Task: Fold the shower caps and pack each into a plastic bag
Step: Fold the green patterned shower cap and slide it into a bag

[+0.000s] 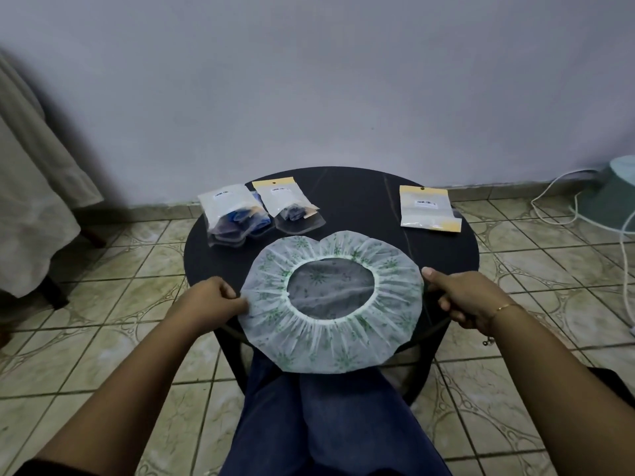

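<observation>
A white shower cap (330,341) with green flower print is stretched wide and flat, its elastic opening facing up, over the near edge of the round black table (371,201). My left hand (213,300) pinches its left rim. My right hand (460,297) grips its right rim. Two plastic bags holding folded dark and blue caps (233,214) (292,207) lie at the table's far left. A flat plastic bag with a yellow header (427,211) lies at the far right.
The table stands on a tiled floor (103,269) close to a pale wall. A cloth-draped piece of furniture (34,201) is at the left. A white cable (556,201) and a pale green object (615,194) are at the far right. My knees in blue jeans (326,424) sit under the table's near edge.
</observation>
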The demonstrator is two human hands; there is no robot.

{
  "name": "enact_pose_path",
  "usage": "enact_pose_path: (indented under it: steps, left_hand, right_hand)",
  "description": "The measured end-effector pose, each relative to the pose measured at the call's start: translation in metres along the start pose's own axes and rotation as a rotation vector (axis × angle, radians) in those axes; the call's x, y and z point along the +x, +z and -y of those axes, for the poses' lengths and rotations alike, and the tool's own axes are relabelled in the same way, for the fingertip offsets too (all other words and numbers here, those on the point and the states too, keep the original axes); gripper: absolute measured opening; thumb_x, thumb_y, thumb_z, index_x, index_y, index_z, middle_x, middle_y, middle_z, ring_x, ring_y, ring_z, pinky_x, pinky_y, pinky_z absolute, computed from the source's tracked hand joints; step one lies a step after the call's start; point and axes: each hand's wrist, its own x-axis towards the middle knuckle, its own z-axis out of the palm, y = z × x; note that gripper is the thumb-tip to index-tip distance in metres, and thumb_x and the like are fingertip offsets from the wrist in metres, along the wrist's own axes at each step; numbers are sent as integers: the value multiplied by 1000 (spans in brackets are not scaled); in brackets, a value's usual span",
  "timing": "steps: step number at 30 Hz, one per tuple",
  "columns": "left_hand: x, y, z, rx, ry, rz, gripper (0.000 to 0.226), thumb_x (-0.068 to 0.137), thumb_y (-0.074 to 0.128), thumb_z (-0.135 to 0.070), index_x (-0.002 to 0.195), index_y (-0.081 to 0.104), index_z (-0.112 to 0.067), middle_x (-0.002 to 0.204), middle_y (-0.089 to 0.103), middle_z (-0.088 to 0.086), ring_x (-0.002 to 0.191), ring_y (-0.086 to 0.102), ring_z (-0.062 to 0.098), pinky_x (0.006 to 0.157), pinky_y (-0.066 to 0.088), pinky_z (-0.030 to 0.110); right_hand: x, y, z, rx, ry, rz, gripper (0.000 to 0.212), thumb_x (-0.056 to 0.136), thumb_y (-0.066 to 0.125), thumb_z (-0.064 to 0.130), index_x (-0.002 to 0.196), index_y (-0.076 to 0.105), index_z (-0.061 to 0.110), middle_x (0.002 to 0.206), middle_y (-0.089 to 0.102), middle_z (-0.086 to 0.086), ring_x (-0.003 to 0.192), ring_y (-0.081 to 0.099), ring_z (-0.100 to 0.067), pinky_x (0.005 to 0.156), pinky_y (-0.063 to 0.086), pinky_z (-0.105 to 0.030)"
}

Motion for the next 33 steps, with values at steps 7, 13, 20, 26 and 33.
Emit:
enact_pose_path:
  steps: [7, 13, 20, 26, 33]
  left_hand:
    - [2, 13, 10, 170, 404, 4, 67, 56, 34, -58, 117, 56, -43, 137, 46, -18, 120, 46, 15, 95, 40, 43]
    - [-12, 17, -5, 323, 423, -94, 77, 57, 16, -66, 120, 56, -48, 112, 50, -16, 107, 39, 9, 80, 25, 28]
    - [-22, 19, -16, 328, 513, -134, 68, 65, 16, -69, 97, 68, -38, 129, 48, -22, 119, 38, 7, 85, 25, 29]
    - [-28, 24, -23, 383, 554, -42, 55, 67, 15, -70, 84, 56, -38, 100, 49, -21, 100, 50, 4, 77, 26, 28]
    - [-36, 20, -37, 21, 417, -19, 32, 89, 52, -47, 70, 56, -21, 74, 61, -6, 70, 58, 13, 65, 46, 34]
  right_hand:
    - [-13, -11, -2, -124, 64, 306, 62, 75, 62, 58, 90, 67, -1, 46, 46, -4, 31, 27, -10, 37, 17, -16]
    - [-5, -8, -8, 132, -2, 222, 44, 82, 63, 47, 88, 68, 4, 68, 57, -7, 41, 39, -13, 36, 22, -18]
    - [-9, -7, -3, -66, -66, -50, 31, 89, 62, 32, 89, 67, 1, 85, 65, -11, 49, 43, -19, 44, 28, -23]
    - [-13, -5, 8, -267, -38, 41, 35, 84, 67, 37, 81, 67, 3, 78, 66, -10, 51, 45, -18, 38, 29, -20]
    - [0, 13, 14, 47, -144, -14, 61, 89, 63, 17, 144, 35, 10, 104, 64, -7, 79, 61, -16, 56, 43, -26]
